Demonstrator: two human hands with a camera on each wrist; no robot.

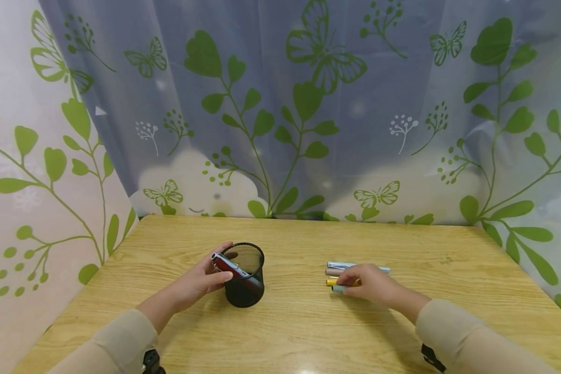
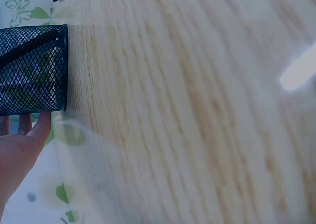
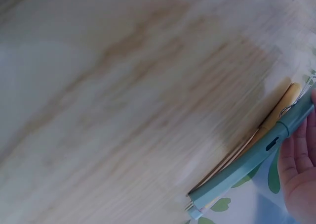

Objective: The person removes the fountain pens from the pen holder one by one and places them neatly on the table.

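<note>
Black mesh is forming the pen holder [image 1: 244, 294] that is standing upright just left of centre in the head view, and my left hand [image 1: 198, 280] is gripping it, thumb on the near side and fingers curving round behind. Dark red pen [image 1: 229, 266], silvery clip showing, is leaning inside, its upper end jutting over the rim toward my hand; the left wrist view is showing it through the mesh at the upper left. Right of centre, my right hand [image 1: 376, 284] is pinching a teal pen [image 1: 338, 289], and in the right wrist view my fingers are closing about its upper part at the right edge, its barrel slanting to the lower left. Just beyond it a yellow pen [image 1: 331, 282] is lying partly under my fingers, then a mauve pen [image 1: 333, 271], then a pale blue pen [image 1: 340, 265]. Wood-grain table [image 1: 280, 337] is filling the lower middle of the frame, beige sleeves [image 1: 453, 327] are covering my forearms toward both lower corners, and a grey-blue curtain [image 1: 271, 26] printed with green leaves and butterflies is hanging across the top.
</note>
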